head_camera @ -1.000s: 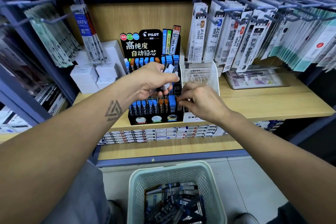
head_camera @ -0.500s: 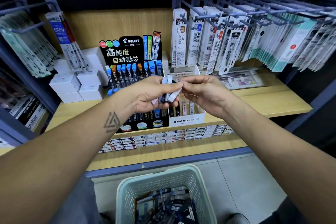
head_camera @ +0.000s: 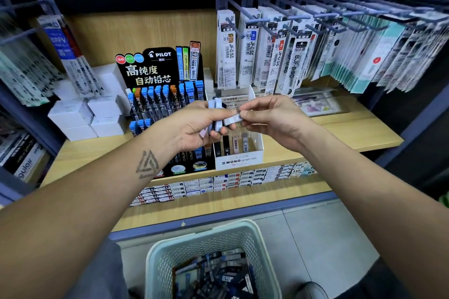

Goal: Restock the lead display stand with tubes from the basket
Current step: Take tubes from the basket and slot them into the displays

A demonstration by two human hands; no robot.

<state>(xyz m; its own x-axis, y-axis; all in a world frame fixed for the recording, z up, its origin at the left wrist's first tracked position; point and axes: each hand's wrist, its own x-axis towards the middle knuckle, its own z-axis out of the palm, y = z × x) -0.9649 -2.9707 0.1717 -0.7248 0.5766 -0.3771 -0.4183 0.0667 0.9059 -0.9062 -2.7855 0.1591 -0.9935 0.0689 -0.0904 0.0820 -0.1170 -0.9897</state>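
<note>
A person's left hand [head_camera: 194,126] grips several small flat lead tubes [head_camera: 217,115] while the right hand [head_camera: 269,119] pinches one pale tube [head_camera: 233,119] from them above the half-filled white cardboard display stand [head_camera: 239,153]; the pale green plastic basket [head_camera: 213,257] below holds many more, so restocking looks far from done.

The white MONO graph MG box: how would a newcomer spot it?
On the wooden shelf, find the black Pilot lead display stand. The white cardboard MONO box stands right beside it, behind both hands; it alone is white, open-topped and only partly filled.
</note>
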